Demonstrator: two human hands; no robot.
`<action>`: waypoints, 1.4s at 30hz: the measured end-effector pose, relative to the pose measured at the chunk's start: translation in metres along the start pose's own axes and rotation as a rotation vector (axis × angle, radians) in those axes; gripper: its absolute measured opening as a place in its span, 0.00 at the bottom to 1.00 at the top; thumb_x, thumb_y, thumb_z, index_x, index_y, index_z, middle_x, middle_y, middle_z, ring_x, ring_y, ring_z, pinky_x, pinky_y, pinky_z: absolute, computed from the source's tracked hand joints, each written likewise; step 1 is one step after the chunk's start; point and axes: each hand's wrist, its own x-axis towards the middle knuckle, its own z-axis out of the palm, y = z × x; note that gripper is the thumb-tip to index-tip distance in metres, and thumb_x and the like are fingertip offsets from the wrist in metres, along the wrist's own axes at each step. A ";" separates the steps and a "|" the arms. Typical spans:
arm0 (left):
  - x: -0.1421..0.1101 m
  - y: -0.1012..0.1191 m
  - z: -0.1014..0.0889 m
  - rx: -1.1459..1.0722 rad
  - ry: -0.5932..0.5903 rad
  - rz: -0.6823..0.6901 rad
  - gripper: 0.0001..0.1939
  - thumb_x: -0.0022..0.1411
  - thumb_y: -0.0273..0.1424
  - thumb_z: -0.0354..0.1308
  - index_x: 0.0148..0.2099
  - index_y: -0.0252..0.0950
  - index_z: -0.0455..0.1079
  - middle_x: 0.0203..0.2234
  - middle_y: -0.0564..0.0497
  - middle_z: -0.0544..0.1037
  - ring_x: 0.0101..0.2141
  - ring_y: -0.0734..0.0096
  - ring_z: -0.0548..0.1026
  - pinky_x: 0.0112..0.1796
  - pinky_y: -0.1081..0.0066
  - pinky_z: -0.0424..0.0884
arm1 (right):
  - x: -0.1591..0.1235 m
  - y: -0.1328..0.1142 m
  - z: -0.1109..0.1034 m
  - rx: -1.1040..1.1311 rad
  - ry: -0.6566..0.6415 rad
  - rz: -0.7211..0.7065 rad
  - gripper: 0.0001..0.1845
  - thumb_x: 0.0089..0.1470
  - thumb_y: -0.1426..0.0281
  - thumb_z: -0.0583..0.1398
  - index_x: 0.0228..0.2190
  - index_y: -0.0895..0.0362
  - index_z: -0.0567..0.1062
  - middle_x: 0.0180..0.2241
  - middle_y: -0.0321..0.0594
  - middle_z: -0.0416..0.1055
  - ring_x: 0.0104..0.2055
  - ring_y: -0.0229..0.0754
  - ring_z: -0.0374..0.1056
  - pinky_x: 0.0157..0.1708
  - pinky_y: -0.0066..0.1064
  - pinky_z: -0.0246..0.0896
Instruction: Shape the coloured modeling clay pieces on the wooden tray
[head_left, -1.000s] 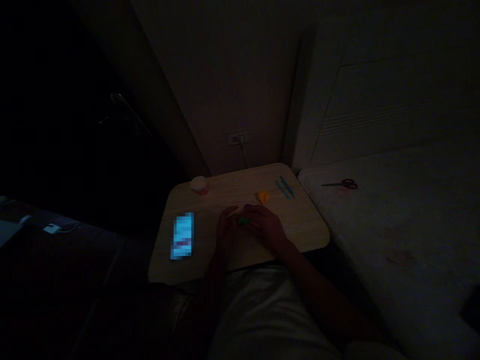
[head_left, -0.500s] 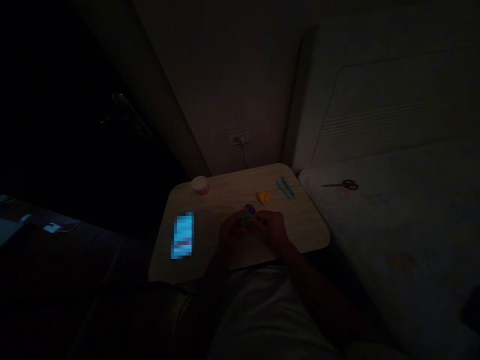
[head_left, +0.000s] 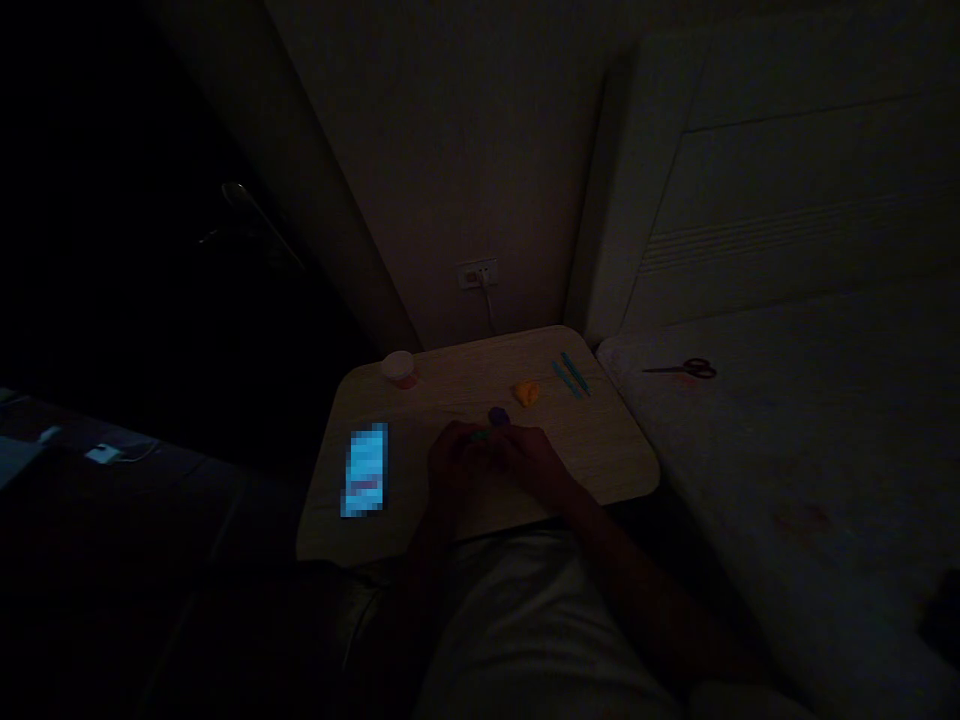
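Both my hands meet over the near middle of a small wooden table (head_left: pixel 420 440) in dim light. My left hand (head_left: pixel 451 460) and my right hand (head_left: pixel 529 452) are closed around a small green soft lump (head_left: pixel 480 436), mostly hidden by the fingers. Just beyond them lies a purple lump (head_left: pixel 498 415), close to the right fingertips. Farther back sits an orange-yellow clay-like lump (head_left: pixel 526 393). Two thin teal tools (head_left: pixel 574 375) lie side by side near the table's far right corner.
A white and pink tub (head_left: pixel 400 369) stands at the far left of the table, with a lit phone (head_left: pixel 365 470) nearer me. Scissors (head_left: pixel 682 369) rest on the pale bed (head_left: pixel 750 440) to the right. A wall socket (head_left: pixel 478 274) holds a plug and cable.
My hands have shifted slightly left with the green lump, which is now more covered. The purple lump shows more fully. The picture has become darker.
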 end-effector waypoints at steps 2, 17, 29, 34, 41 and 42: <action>0.000 -0.002 -0.002 0.086 0.013 0.055 0.01 0.55 0.27 0.63 0.31 0.36 0.75 0.27 0.53 0.77 0.30 0.71 0.74 0.33 0.72 0.71 | 0.001 0.000 0.002 -0.010 -0.006 0.038 0.24 0.65 0.52 0.56 0.30 0.59 0.79 0.25 0.38 0.76 0.27 0.39 0.69 0.27 0.26 0.57; -0.006 -0.008 0.001 0.097 -0.022 0.266 0.12 0.60 0.34 0.65 0.45 0.37 0.74 0.36 0.50 0.77 0.36 0.68 0.75 0.38 0.70 0.72 | 0.002 0.004 0.002 -0.081 0.109 0.017 0.13 0.59 0.63 0.63 0.30 0.58 0.83 0.26 0.39 0.79 0.28 0.41 0.71 0.30 0.28 0.57; 0.001 -0.010 -0.004 0.029 -0.250 0.320 0.24 0.72 0.46 0.50 0.60 0.40 0.74 0.49 0.41 0.78 0.49 0.56 0.75 0.50 0.57 0.72 | 0.002 0.013 0.011 0.050 0.235 -0.085 0.17 0.61 0.69 0.55 0.43 0.56 0.82 0.40 0.45 0.82 0.40 0.49 0.77 0.44 0.37 0.69; 0.001 -0.013 -0.001 0.018 -0.213 0.326 0.17 0.70 0.42 0.55 0.52 0.41 0.79 0.48 0.43 0.77 0.49 0.59 0.76 0.50 0.59 0.73 | 0.002 0.016 0.015 0.102 0.208 -0.124 0.20 0.60 0.72 0.54 0.47 0.55 0.80 0.45 0.45 0.81 0.48 0.49 0.75 0.51 0.39 0.69; -0.002 -0.010 -0.001 0.118 -0.082 0.319 0.11 0.67 0.38 0.59 0.42 0.40 0.80 0.43 0.45 0.79 0.45 0.61 0.77 0.47 0.61 0.75 | 0.003 0.016 0.016 0.370 0.034 -0.155 0.23 0.53 0.72 0.58 0.51 0.51 0.77 0.51 0.42 0.77 0.56 0.48 0.71 0.61 0.44 0.61; -0.002 -0.010 -0.003 0.150 -0.054 0.317 0.10 0.67 0.38 0.59 0.40 0.40 0.79 0.41 0.46 0.79 0.44 0.62 0.77 0.46 0.62 0.75 | 0.003 0.016 0.017 0.413 0.015 -0.123 0.21 0.53 0.70 0.60 0.50 0.51 0.78 0.50 0.42 0.77 0.55 0.49 0.71 0.60 0.44 0.62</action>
